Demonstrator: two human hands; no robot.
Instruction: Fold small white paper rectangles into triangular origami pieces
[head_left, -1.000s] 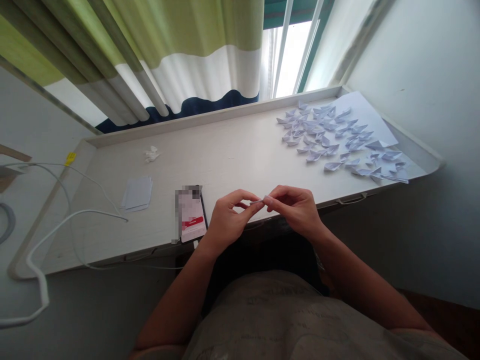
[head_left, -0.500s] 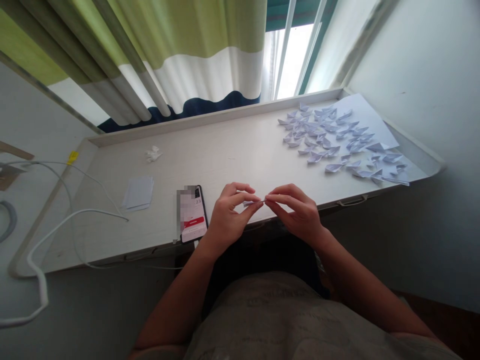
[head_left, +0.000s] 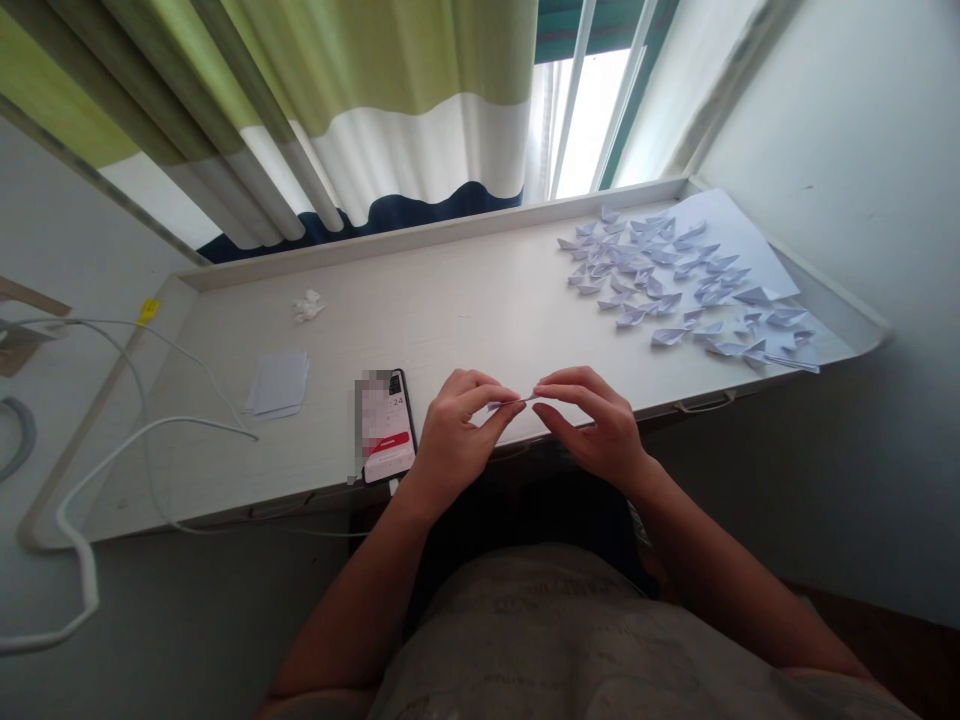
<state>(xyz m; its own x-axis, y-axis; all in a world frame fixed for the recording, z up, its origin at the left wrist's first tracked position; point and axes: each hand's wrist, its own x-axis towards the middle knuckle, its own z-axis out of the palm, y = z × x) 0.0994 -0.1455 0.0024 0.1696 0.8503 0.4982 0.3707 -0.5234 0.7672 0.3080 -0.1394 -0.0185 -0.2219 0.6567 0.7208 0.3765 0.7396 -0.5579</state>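
A small folded piece of white paper [head_left: 529, 398] is held above the desk's front edge, seen nearly edge-on. My left hand [head_left: 463, 428] pinches it between thumb and fingers, covering much of it. On the other side, my right hand [head_left: 596, 420] has its thumb lowered and apart from the fingers, while its index fingertip touches or nearly touches the paper's right end. To the right on the desk lie several small folded paper boats [head_left: 634, 318].
A phone [head_left: 391, 462] lies left of my left hand, with a cable at its lower end. Farther left are a stack of white paper slips [head_left: 277, 383] and crumpled paper [head_left: 307, 306]. White cables [head_left: 180, 423] cross the left side. A white sheet [head_left: 739, 235] lies at the back right.
My right thumb has come away from the paper, opening a gap below the index finger. My left hand keeps its pinch on the paper.
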